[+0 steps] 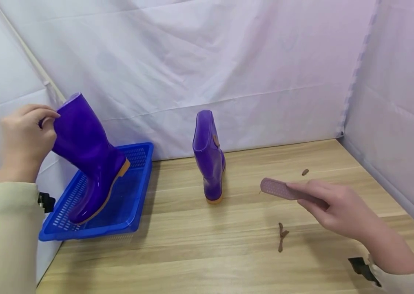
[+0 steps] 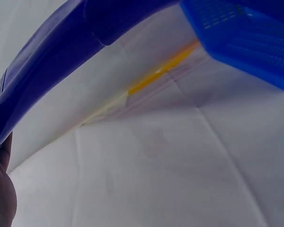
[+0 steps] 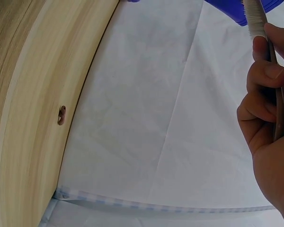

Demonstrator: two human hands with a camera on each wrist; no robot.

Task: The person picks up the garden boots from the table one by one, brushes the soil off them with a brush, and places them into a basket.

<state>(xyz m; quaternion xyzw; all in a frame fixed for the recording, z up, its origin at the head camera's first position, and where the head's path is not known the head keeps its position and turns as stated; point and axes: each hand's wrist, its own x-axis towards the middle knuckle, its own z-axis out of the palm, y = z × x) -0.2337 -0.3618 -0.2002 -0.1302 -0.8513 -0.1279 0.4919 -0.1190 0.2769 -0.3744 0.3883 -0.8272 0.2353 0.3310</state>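
Near the left edge of the counter (image 1: 184, 245), the left hand (image 1: 30, 132) pinches a glossy purple, orange-soled boot (image 1: 96, 161) by its top; the right hand (image 1: 335, 208) grips a white-bristled brush (image 1: 275, 188).

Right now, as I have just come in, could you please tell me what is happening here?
A person's left-hand grip pinches the top of a purple boot, tilted toe-down in or over a blue basket; whether they touch is unclear. The right-hand grip holds a brush above the wooden table, away from both boots. The second boot stands upright on the table with a brown patch on its side, and loose brown pieces lie on the table.
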